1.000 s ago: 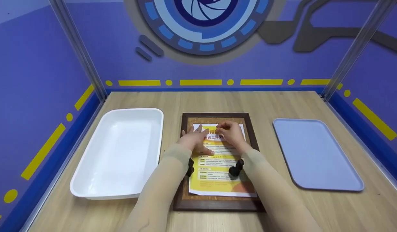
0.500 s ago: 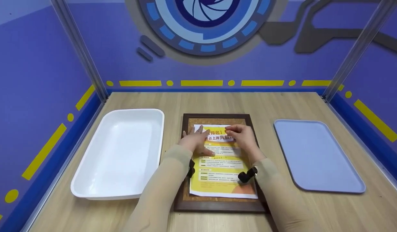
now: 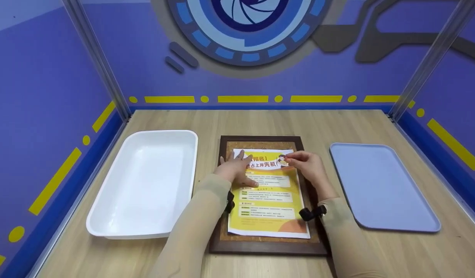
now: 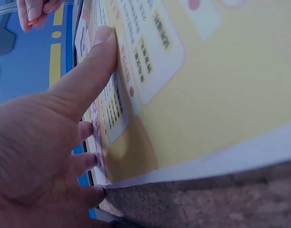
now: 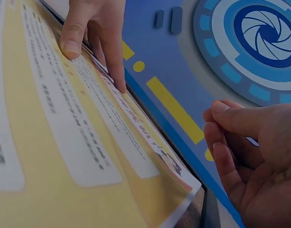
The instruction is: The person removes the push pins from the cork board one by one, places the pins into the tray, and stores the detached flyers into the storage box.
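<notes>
A yellow and white printed poster lies on a cork board with a dark brown frame. My left hand rests on the poster's upper left with fingers spread; in the left wrist view its thumb presses the paper. Near the poster's upper right corner, my right hand pinches a small orange pushpin between thumb and fingertips. The right wrist view shows that hand raised off the paper, and its fingers mostly hide the pin there. The poster's right corner stands slightly off the cork.
To the left of the board is a deep white tray. A flat blue-grey tray lies to the right. Blue-purple panels enclose the wooden table at the back and both sides.
My right hand has moved rightward over the poster's top, from near the middle to its upper right corner, uncovering the printed title. The left hand has stayed in place.
</notes>
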`<state>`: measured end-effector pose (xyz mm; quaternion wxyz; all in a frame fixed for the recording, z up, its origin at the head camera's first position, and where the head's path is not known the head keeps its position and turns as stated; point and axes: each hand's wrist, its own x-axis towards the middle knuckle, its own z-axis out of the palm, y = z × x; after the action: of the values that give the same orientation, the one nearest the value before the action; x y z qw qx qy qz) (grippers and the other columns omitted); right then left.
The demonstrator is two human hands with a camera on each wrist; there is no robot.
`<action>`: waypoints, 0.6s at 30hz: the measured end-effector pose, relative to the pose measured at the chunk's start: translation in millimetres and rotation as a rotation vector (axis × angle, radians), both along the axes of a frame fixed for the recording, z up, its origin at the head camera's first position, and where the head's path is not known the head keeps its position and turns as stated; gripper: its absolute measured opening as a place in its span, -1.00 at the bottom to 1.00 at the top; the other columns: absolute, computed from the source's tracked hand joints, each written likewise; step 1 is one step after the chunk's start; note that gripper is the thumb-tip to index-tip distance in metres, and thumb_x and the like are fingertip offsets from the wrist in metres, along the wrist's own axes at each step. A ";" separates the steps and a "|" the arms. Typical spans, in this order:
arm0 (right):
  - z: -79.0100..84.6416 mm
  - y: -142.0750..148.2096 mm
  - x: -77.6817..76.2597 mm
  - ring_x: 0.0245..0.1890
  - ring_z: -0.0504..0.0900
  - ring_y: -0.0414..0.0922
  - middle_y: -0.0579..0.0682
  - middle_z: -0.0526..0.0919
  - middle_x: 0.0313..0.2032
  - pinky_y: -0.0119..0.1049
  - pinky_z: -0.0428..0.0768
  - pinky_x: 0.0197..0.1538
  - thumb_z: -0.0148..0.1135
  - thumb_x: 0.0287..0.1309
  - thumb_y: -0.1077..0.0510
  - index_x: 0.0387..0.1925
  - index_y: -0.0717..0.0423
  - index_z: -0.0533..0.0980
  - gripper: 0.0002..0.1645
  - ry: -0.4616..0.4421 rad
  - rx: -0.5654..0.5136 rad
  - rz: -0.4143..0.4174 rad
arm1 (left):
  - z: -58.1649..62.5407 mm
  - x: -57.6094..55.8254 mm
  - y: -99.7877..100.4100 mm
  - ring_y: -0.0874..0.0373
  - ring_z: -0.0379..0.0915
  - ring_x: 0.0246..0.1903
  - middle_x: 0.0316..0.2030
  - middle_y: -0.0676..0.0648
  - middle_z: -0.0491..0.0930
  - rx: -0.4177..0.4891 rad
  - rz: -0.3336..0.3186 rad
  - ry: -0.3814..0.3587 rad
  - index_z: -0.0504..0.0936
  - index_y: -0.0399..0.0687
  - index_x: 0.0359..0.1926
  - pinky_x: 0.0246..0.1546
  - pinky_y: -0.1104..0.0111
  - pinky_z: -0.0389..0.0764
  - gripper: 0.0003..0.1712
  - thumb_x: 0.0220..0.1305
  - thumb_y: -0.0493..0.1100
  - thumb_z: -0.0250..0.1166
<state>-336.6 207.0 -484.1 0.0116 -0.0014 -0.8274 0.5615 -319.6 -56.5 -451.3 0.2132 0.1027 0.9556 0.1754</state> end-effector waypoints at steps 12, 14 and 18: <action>16.7 66.6 11.5 -0.33 0.65 -0.50 -0.37 0.77 -0.33 -0.61 0.61 -0.15 0.37 0.33 0.14 0.06 0.37 0.66 -0.59 0.132 0.030 -0.084 | -2.0 -1.6 0.0 -0.15 -0.59 0.65 0.68 -0.01 -0.32 0.013 0.003 -0.017 -0.01 0.26 0.66 0.62 -0.16 -0.47 0.25 0.10 0.36 0.48; 18.4 79.5 13.6 -0.35 0.65 -0.51 -0.44 0.74 -0.37 -0.63 0.61 -0.17 0.39 0.31 0.13 0.06 0.39 0.65 -0.56 0.146 0.018 -0.111 | -2.1 -1.9 -0.4 -0.16 -0.58 0.65 0.68 -0.03 -0.32 0.002 -0.013 -0.006 -0.01 0.24 0.66 0.61 -0.18 -0.45 0.24 0.11 0.37 0.47; 19.5 103.0 18.7 -0.35 0.64 -0.54 -0.54 0.70 -0.42 -0.66 0.60 -0.20 0.42 0.29 0.07 0.09 0.37 0.65 -0.51 0.127 0.042 -0.176 | -2.1 -1.7 -1.5 -0.18 -0.55 0.65 0.68 -0.05 -0.31 -0.017 -0.028 0.010 -0.01 0.23 0.66 0.61 -0.21 -0.43 0.24 0.11 0.38 0.46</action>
<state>-317.9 310.0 -464.6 0.1134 -0.0380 -0.8333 0.5397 -321.3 -58.0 -453.4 0.2117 0.1154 0.9566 0.1638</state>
